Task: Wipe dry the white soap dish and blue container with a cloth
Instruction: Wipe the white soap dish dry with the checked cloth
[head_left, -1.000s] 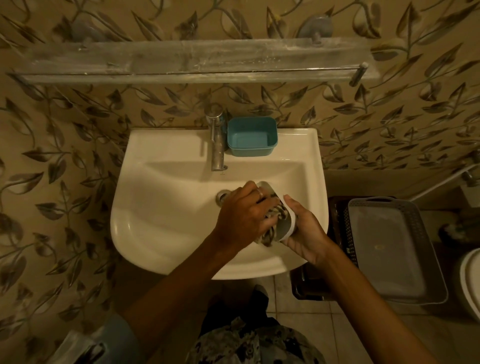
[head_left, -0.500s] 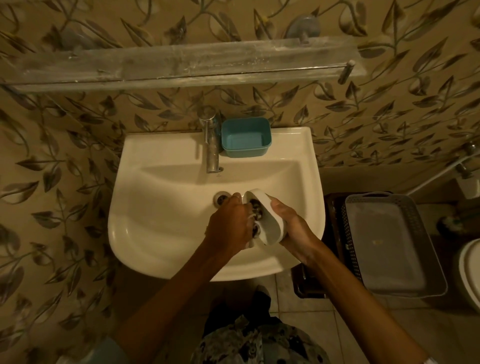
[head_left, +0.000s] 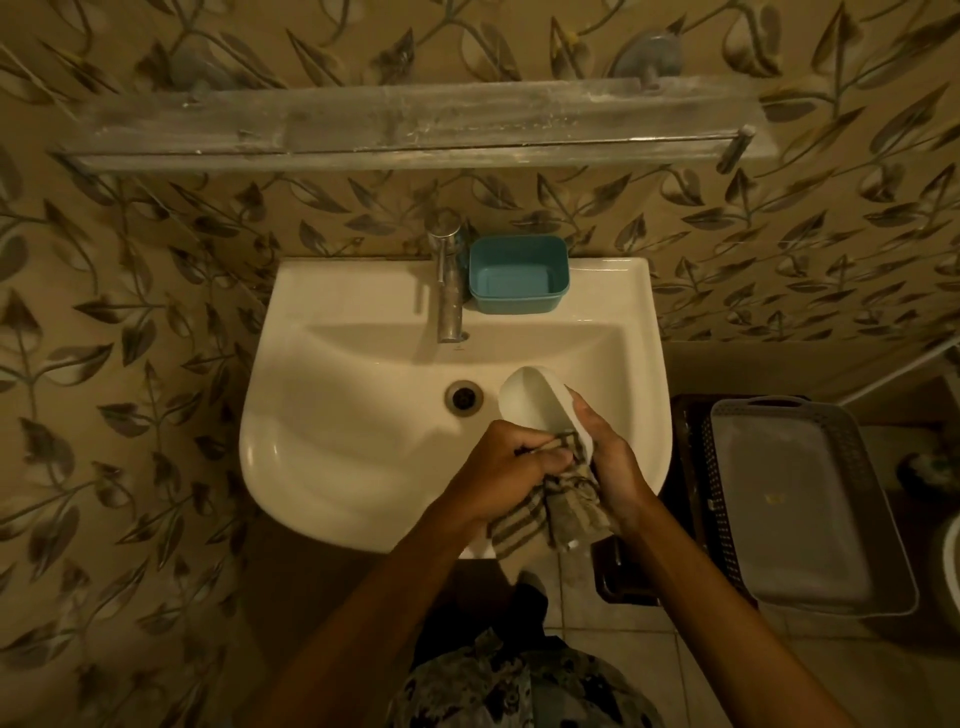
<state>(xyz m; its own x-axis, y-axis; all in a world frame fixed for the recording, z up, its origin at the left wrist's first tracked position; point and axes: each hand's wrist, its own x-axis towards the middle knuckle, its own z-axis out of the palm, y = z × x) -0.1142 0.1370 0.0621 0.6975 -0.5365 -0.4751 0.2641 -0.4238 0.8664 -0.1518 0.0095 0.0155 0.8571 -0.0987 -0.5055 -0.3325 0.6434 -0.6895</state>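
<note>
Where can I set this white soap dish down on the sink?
Bare: white ceramic sink ledge left of the chrome tap; basin left of the drain. Crowded: blue plastic container right of the tap; left hand, right hand, striped cloth front right.

A white sink (head_left: 337, 441) with 1 metal tap (head_left: 451, 301) sits below a glass shelf (head_left: 415, 119). A grey basket (head_left: 789, 509) stands to its right.

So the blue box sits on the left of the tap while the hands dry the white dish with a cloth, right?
Not quite: the blue container sits right of the tap, not left. The rest holds: the left hand holds the cloth against the white soap dish in the right hand. The head view shows it.
</note>
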